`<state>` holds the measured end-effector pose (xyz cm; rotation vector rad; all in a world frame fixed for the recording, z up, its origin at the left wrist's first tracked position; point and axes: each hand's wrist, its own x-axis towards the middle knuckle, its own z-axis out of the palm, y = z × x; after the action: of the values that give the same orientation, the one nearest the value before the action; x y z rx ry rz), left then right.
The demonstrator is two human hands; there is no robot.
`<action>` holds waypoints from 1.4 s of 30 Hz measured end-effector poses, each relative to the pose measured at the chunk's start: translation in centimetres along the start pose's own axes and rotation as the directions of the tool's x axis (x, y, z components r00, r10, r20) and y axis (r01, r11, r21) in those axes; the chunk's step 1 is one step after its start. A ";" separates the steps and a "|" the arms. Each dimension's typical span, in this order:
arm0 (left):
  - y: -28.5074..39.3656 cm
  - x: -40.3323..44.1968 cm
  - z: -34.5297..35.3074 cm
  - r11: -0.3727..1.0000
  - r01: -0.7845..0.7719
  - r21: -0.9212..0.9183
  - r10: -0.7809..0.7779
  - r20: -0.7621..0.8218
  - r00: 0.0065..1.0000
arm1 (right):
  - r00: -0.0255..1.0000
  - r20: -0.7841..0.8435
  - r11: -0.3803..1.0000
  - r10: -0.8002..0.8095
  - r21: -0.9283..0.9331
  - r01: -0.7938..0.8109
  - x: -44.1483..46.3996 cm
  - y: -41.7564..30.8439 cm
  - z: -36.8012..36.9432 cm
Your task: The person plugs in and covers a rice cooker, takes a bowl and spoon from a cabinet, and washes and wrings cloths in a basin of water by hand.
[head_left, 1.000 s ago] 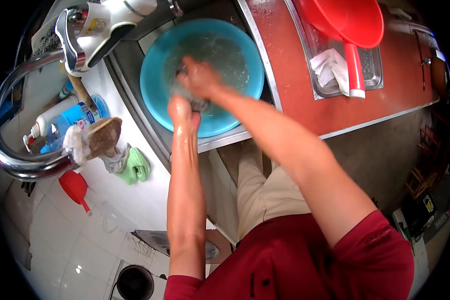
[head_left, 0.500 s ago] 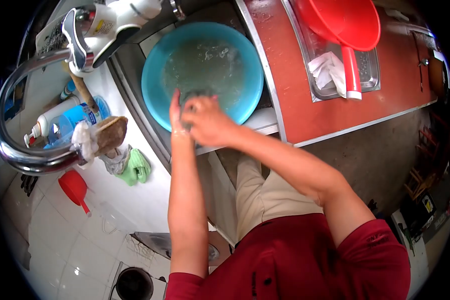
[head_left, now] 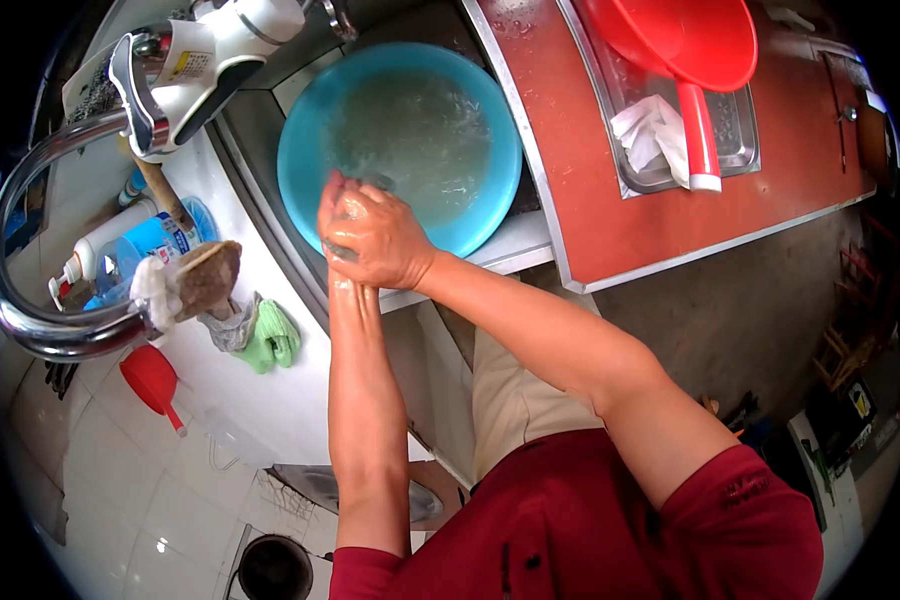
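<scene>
A round teal basin (head_left: 295, 160) of cloudy water sits in the sink. Over its near left edge my two wet hands are pressed together. My right hand (head_left: 385, 238) is wrapped over my left hand (head_left: 332, 205), its fingers closed. Between them a small dark grey thing (head_left: 341, 252) shows in part; most of it is hidden, and I cannot make out what it is. My left hand lies mostly under the right one, and only part of its fingers shows.
A red dipper (head_left: 703, 130) and a white cloth (head_left: 652, 132) lie on a metal tray set in the red counter. At left are a curved chrome faucet (head_left: 15, 300), bottles (head_left: 150, 245), a brown brush-like piece (head_left: 208, 280) and a green cloth (head_left: 272, 336).
My hands have come out of the water's middle to the basin's near left edge. My right hand has closed over my left.
</scene>
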<state>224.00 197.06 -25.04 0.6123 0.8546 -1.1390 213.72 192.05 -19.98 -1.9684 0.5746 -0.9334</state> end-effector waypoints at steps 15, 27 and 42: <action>-3.5 -3.2 -0.4 0.813 -0.250 0.526 0.312 -0.031 0.949 | 0.870 0.090 0.868 0.484 0.073 -0.491 0.3 2.9 2.2; -4.5 -4.2 -0.2 0.459 -0.391 0.797 0.434 0.183 0.882 | 0.621 0.120 0.580 0.775 0.255 -0.773 -0.1 5.1 2.0; -1.4 -11.2 2.1 0.404 -0.475 0.782 0.398 0.317 0.861 | 0.531 0.536 -0.162 0.657 0.788 -0.595 2.8 1.0 -6.2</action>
<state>221.31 200.82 -14.52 1.5067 -0.0562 -1.0141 210.57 186.47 -17.58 -0.2794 0.6610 -0.3920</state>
